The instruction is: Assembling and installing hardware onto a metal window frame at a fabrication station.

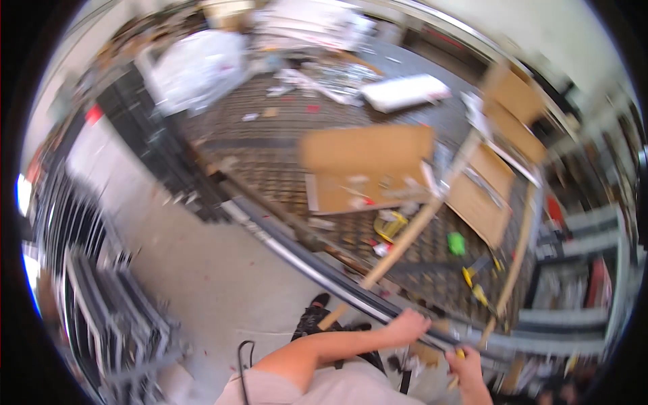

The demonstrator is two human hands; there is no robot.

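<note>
A long dark bar with a pale stripe (305, 268), like a frame profile, runs slantwise along the near edge of the workbench. My left hand (408, 327) is closed over this bar near its right end. Just to the right, my right hand (466, 368) is curled around a small thing with a yellow end (460, 353); most of it is hidden in the fingers and blurred. Two wooden strips, a left one (412, 233) and a right one (516, 263), lie across the bench near my hands.
On the slatted workbench (250, 145) lie an open cardboard box (368, 158), a yellow tape measure (389, 226), a green object (456, 244) and yellow-and-black tools (476, 283). A white roll (405, 92) lies farther back. Metal frames (121, 324) stand at left; a shelf rack (574, 317) is at right.
</note>
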